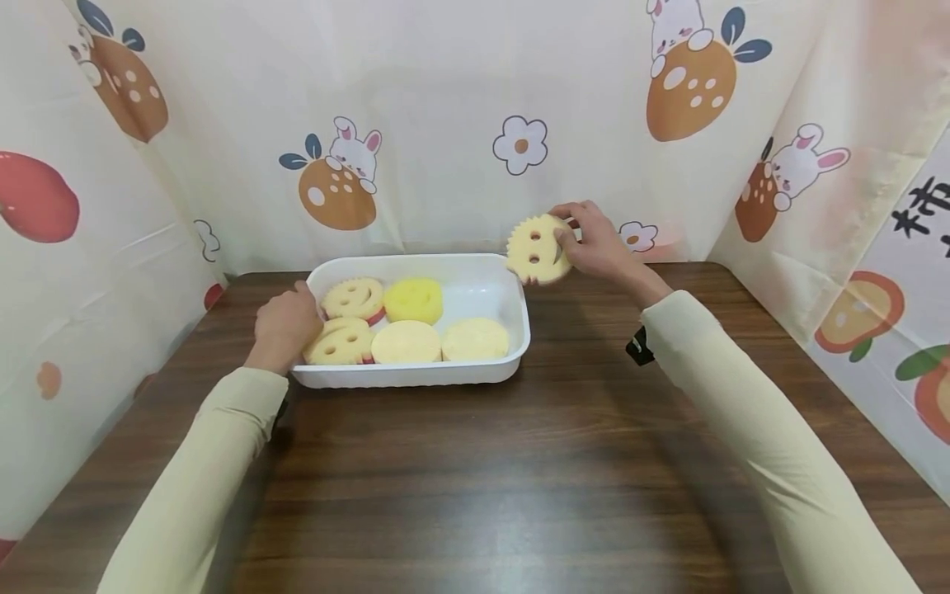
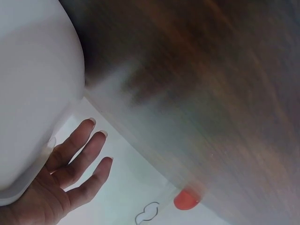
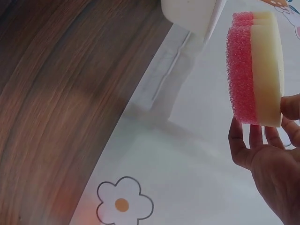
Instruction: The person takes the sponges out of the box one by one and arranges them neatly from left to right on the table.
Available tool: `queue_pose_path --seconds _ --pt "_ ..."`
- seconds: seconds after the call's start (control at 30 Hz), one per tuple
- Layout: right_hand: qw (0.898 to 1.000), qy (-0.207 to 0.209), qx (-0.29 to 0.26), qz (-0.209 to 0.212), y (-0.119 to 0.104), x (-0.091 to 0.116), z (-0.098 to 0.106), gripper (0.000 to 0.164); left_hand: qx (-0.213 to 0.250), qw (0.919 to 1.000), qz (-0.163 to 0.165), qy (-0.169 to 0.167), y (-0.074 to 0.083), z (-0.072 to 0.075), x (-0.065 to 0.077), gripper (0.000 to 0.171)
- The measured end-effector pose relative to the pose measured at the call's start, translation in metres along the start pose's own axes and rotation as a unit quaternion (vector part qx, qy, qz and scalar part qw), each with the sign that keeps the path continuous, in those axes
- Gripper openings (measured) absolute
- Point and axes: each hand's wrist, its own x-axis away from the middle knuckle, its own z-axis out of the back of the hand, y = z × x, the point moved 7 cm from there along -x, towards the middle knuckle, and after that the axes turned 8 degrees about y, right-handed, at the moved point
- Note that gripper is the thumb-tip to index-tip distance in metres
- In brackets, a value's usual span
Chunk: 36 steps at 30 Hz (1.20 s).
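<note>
My right hand [image 1: 596, 239] pinches a round smiley-face sponge [image 1: 536, 252] by its edge, up beside the tray's right end. In the right wrist view the sponge [image 3: 255, 70] shows a pale yellow layer and a rough pink layer. My left hand [image 1: 284, 323] grips the left rim of a white plastic tray [image 1: 404, 376]. From the left wrist view, several fingers [image 2: 80, 176] spread outside the tray wall [image 2: 37, 93], one fingertip at the rim. Inside the tray lie two smiley sponges [image 1: 354, 295], a bright yellow sponge [image 1: 413, 299] and two plain round sponges [image 1: 475, 338].
The tray stands on a dark wooden table [image 1: 460, 478], near its back edge. A patterned cloth [image 1: 445, 99] with bunnies, strawberries and flowers hangs behind and along both sides. The tray's back right part shows bare white bottom [image 1: 478, 299].
</note>
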Motion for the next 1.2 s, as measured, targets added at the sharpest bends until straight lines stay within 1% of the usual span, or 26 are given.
queue_pose_path --seconds 0.1,0.2,0.33,0.57,0.7,0.83,1.0,1.2 --pt "1.0 -0.001 0.004 -0.008 0.006 0.001 0.002 0.041 0.0 1.0 -0.001 0.001 -0.001 0.0 0.0 0.055" --pt "1.0 -0.002 0.005 -0.016 0.012 0.003 0.005 0.041 0.001 1.0 0.001 -0.006 -0.002 -0.001 -0.001 0.057" --pt "1.0 -0.005 0.008 -0.014 0.019 0.006 0.005 0.041 0.001 1.0 0.001 -0.008 -0.004 -0.001 0.0 0.059" --pt "1.0 -0.011 -0.001 -0.018 0.033 0.009 0.002 0.039 0.004 1.0 0.0 0.001 -0.002 0.001 0.001 0.055" --pt "0.999 -0.02 -0.008 -0.033 0.039 0.011 0.002 0.039 0.002 1.0 0.003 -0.004 -0.001 0.0 0.0 0.055" --pt "0.998 -0.032 -0.004 -0.047 0.044 0.012 -0.001 0.04 0.0 1.0 0.002 -0.004 -0.001 0.002 -0.001 0.055" --pt "0.998 -0.038 -0.005 -0.045 0.049 0.015 -0.008 0.039 0.004 1.0 -0.001 -0.003 -0.002 0.003 0.0 0.053" --pt "0.998 -0.046 0.0 -0.04 0.056 0.016 -0.013 0.039 0.003 1.0 0.001 -0.005 0.0 0.002 0.001 0.054"
